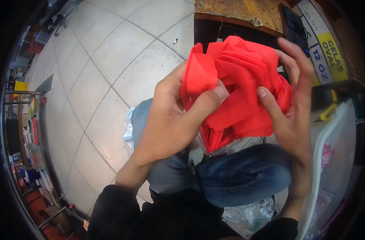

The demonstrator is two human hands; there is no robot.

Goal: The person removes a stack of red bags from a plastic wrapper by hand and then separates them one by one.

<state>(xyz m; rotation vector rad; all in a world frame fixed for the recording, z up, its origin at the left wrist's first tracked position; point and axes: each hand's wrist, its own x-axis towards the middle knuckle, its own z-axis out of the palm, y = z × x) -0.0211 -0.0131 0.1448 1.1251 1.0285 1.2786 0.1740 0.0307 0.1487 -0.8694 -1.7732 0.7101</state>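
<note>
Between both hands, above my knees, is a bunched stack of red fabric (238, 108), which looks like folded non-woven cloth. My left hand (178, 112) is closed on its left side, the thumb pressed over a folded flap. At the right side my right hand (290, 96) grips it, thumb in front and fingers curled behind the upper edge. Below, the lower part of the red fabric sits in clear plastic wrap (226, 149). Whether the bundle is one piece or several cannot be told.
A worn wooden table (238, 12) with a dark keypad device (295, 26) stands ahead at the right. Beside my right arm is a translucent plastic bin (326, 136), with a yellow cutter (327, 113) near its rim. Clear plastic bags (250, 216) lie below my legs. Shelves (24, 140) line the far left.
</note>
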